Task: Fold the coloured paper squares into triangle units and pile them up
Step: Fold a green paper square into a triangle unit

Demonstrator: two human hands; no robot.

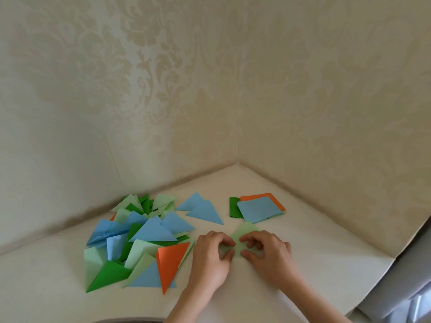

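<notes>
A pale green folded paper piece (pixel 242 234) lies flat on the white tabletop (pixel 314 248), between and under both hands. The left hand (pixel 213 259) and right hand (pixel 268 255) pinch its near edges with curled fingertips, thumbs almost meeting.

A white, matte tabletop (pixel 291 264) fills the lower half, wedged into a corner. Two walls of cream damask-patterned wallpaper (pixel 163 78) meet at twelve o'clock — at four o'clock, a blurred grey surface (pixel 410 283).
</notes>
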